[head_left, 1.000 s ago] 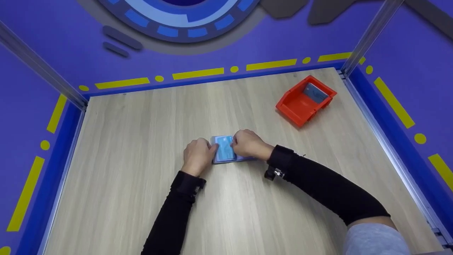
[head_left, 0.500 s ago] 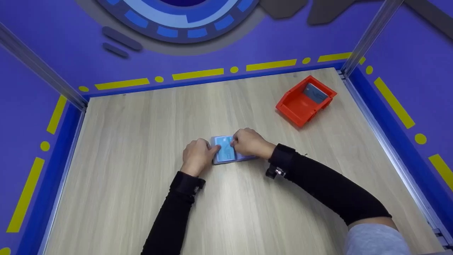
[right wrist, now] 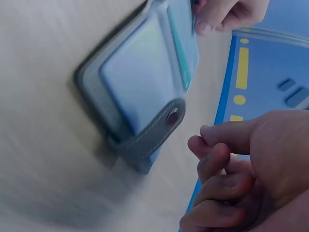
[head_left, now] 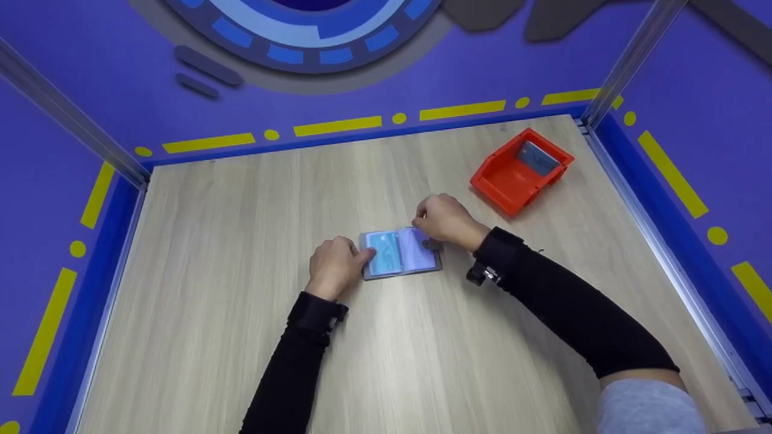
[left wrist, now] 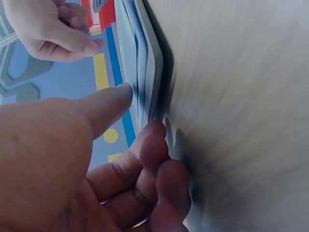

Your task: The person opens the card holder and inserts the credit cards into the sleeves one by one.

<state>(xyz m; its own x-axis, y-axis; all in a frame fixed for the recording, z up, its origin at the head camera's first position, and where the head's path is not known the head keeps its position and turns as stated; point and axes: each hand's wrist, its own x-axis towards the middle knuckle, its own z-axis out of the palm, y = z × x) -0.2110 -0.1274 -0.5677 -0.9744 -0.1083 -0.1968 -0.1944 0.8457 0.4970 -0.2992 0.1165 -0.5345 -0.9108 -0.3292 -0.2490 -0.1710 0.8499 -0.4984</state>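
Head view: the left hand [head_left: 333, 266] pinches the left edge of an open, rectangular, grey-trimmed card holder [head_left: 417, 256], lying on the wooden desk [head_left: 241, 211] just right of that hand; a red plastic bin [head_left: 506, 181] stands beyond the right hand [head_left: 447, 220].

Left wrist view: the thumb [left wrist: 104, 108] rests on stacked leaves [left wrist: 143, 58].

Right wrist view: the right hand is curled narrow, near a grey stitched strap [right wrist: 152, 130].

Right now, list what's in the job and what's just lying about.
Likely in the job:
open wallet
left hand, holding its edge
right hand, near it
blue card, purple insert

Apparently just lying about:
red bin
grey card-like piece in it
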